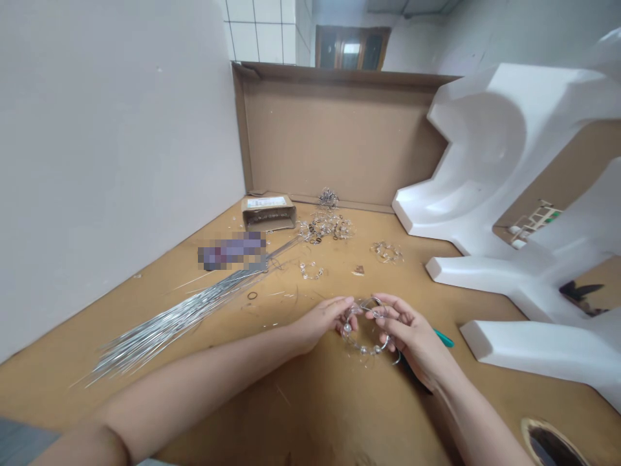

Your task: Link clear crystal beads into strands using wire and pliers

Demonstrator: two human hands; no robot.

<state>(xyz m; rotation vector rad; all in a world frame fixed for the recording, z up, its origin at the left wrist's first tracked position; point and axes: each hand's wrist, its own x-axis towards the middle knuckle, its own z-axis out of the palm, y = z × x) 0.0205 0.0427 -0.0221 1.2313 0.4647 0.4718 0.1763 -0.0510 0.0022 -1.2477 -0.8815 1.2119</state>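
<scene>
A ring of bent silver wire strung with clear beads (363,350) is held up above the brown tabletop between my two hands. My left hand (326,321) pinches its left upper side between thumb and fingers. On the opposite side, my right hand (406,329) grips the ring, with its thumb and fingertips at a loop of wire near the top. Thin wire ends stick out around the ring. Behind my right hand lies a tool with a green handle (444,338), mostly hidden.
A bundle of straight silver wires (179,323) lies at left, near a blurred purple object (233,251). Farther back are a small cardboard box (269,223) and a pile of beaded wire pieces (326,226). White foam pieces (485,142) stand along the right; a large cardboard tray (339,136) stands behind.
</scene>
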